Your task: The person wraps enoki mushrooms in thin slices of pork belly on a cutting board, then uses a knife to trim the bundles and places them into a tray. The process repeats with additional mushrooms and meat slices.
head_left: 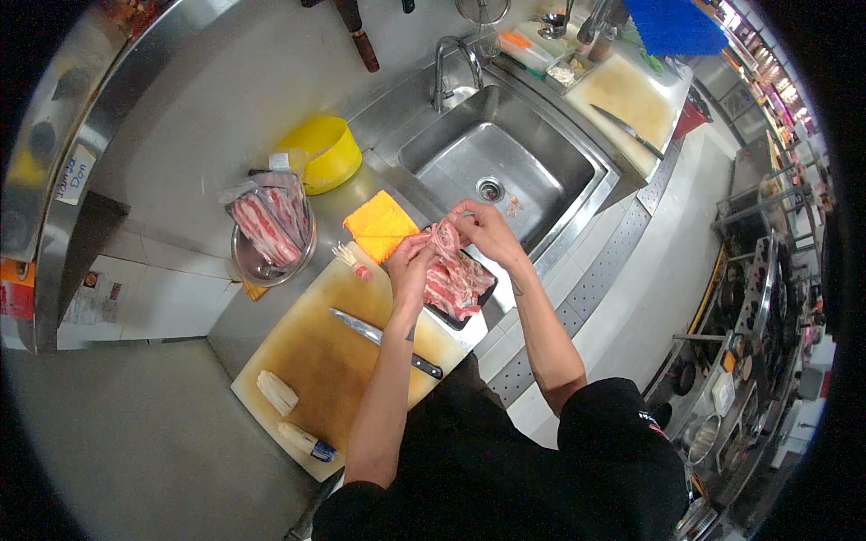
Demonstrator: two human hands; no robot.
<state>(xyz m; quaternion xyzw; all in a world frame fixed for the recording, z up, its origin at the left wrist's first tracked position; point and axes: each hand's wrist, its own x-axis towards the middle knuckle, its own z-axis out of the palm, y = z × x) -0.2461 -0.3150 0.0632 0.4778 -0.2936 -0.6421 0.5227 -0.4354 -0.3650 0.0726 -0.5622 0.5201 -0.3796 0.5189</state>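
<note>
I see both hands pinching 1 thin meat slice: left hand and right hand grip it above the black tray beside the sink.

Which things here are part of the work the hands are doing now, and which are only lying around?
In use:
- left hand and right hand, both pulling a slice of raw meat
- black tray of sliced meat

Lying about:
- knife on the cutting board
- orange cloth
- metal bowl of packed meat
- yellow bowl
- sink
</note>
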